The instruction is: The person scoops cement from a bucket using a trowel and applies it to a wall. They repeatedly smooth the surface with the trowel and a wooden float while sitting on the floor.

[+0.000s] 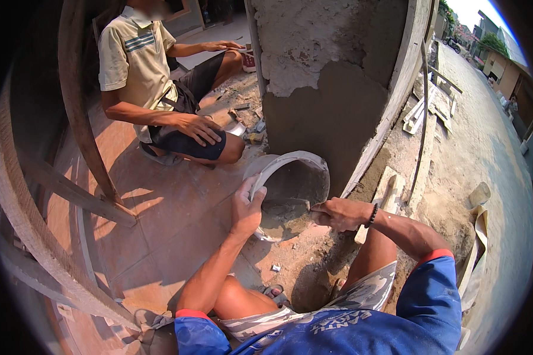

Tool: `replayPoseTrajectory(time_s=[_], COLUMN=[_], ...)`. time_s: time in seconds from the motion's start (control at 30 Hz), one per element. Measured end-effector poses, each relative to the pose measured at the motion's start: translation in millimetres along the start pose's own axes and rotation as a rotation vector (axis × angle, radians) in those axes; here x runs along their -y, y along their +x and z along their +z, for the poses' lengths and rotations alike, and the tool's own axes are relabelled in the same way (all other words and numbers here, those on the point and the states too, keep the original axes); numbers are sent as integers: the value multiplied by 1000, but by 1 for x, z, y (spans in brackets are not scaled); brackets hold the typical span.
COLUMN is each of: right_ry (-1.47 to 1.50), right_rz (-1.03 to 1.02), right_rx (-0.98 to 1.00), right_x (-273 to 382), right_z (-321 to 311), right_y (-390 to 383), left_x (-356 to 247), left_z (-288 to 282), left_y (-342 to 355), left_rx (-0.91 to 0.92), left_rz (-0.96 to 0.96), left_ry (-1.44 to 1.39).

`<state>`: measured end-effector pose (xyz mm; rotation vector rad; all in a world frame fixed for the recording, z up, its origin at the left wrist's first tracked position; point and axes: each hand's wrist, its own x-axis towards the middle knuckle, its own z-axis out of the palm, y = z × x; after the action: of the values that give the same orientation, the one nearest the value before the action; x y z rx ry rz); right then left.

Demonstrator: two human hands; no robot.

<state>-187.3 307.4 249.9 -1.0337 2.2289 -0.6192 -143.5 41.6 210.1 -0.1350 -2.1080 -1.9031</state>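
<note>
A pale, mortar-smeared bucket (307, 157) is tipped with its mouth toward me, in front of the partly plastered wall column (326, 112). My left hand (247, 207) is closed on the left side of its rim. In my right hand (342, 213), at the right side of the mouth, is the handle of a trowel (287, 204). The trowel's blade reaches inside the bucket, against the wet grey mortar (281, 225). Mortar covers part of the blade, so its outline is hard to make out.
A co-worker (142, 71) sits on the tiles at the upper left, one hand on a knee. Wooden poles (80, 106) slant along the left. A board (408, 53) edges the column. Rubble and wood scraps (432, 109) lie on the right, beside a paved lane (485, 118).
</note>
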Motion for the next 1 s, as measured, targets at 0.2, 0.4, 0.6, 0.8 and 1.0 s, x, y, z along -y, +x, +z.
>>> replayPoseTrajectory(time_s=[0.2,0.4,0.6,0.8,1.0], right_ry=[-621,-1090,-977,-448,196], right_rz=[81,158,-19,36,-168], right_rx=[-454,-387,-319,-191,-346], right_x=[23,15,-16,-49,-55], right_z=[-31,-21,13,53,111], right_y=[-51,-31,-4,-4,-5], left_x=[-26,-30,-30,-33,-36], left_z=[10,10,16,10,18], left_y=[-1,-1,3,5,5], left_rx=[20,62,102,131,104], left_rz=[27,37,22,-107,-106], left_ry=[5,20,-137,-254,-324])
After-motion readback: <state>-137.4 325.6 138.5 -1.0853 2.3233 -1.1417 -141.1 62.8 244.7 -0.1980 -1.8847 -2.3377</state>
